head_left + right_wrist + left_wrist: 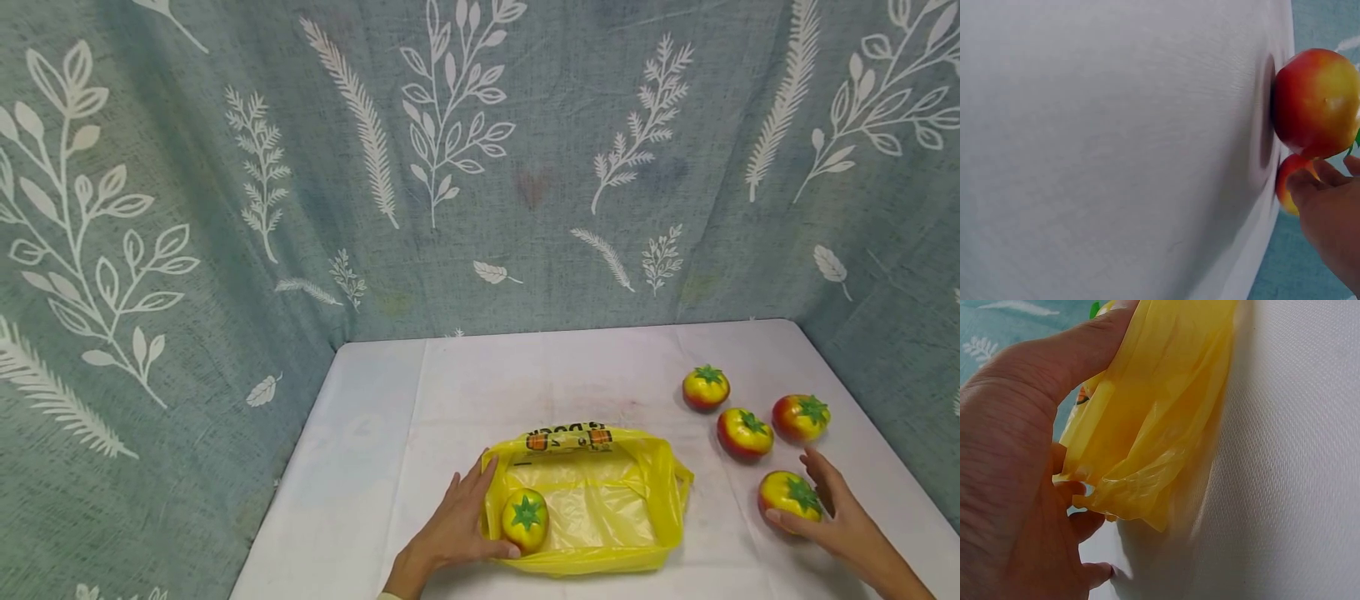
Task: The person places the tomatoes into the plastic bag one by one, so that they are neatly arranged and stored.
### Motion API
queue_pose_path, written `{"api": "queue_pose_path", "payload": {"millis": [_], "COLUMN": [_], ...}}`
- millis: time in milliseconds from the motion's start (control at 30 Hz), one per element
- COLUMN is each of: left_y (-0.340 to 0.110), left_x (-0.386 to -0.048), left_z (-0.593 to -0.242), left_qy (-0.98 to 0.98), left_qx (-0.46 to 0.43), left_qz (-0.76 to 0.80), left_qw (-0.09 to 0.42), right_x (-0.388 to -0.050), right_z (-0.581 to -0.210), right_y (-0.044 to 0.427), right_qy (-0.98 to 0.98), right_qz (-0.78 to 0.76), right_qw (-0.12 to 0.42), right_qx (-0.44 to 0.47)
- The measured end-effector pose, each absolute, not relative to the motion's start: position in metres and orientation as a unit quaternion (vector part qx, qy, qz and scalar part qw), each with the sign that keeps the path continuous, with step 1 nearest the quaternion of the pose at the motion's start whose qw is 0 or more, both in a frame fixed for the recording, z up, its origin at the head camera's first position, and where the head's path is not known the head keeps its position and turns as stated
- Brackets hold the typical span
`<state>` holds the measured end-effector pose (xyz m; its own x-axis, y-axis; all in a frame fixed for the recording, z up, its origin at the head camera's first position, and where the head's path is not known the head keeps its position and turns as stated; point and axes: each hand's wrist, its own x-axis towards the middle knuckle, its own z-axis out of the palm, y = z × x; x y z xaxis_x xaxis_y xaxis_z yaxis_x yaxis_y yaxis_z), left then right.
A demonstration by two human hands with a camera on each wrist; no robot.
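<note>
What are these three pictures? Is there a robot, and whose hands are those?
No robot here! These are one person's two bare hands.

The big picture comes from a camera on the person's head, looking forward and down. The other two come from little cameras on the wrists, so things look tilted and very close.

On the white table is an open yellow bag with one round fruit inside. Four more red-and-yellow fruits are on the right, outside the bag. Behind the table hangs a leafy blue-green cloth.

The left hand holds one end of the bag. The right hand has its thumb and fingers around the nearest of those four, but I can't tell whether it's gripping tightly.
</note>
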<state>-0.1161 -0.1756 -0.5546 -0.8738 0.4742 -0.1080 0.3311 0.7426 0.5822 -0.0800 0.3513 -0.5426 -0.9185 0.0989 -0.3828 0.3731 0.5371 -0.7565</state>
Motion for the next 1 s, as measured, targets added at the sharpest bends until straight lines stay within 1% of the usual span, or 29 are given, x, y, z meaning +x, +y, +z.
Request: {"api": "queue_pose_path", "payload": {"millis": [267,533,800,1000], "left_y": [-0.175,-0.175,-0.175,-0.176], "left_x": [-0.117,-0.117,-0.116,-0.115], "left_z": [-0.557,-0.557,-0.557,-0.556], "left_qy": [0.927,0.927,0.926,0.927], "left_qx": [0.215,0.217,0.213,0.214], "left_qz": [0.282,0.281,0.283,0.283], "left_qw": [0.125,0.123,0.127,0.124], "right_x": [-0.081,-0.083,-0.082,-0.082], "right_z": [-0.550,-0.555,-0.556,-0.553], "right_y": [0.353,0.352,0.352,0.351], "right_qy": [0.863,0.874,0.876,0.878], "right_qz": [-0.458,-0.439,-0.425,-0.419], "right_qw": [0.161,0.154,0.173,0.176], "right_qx": [0.144,0.144,0.148,0.151]}}
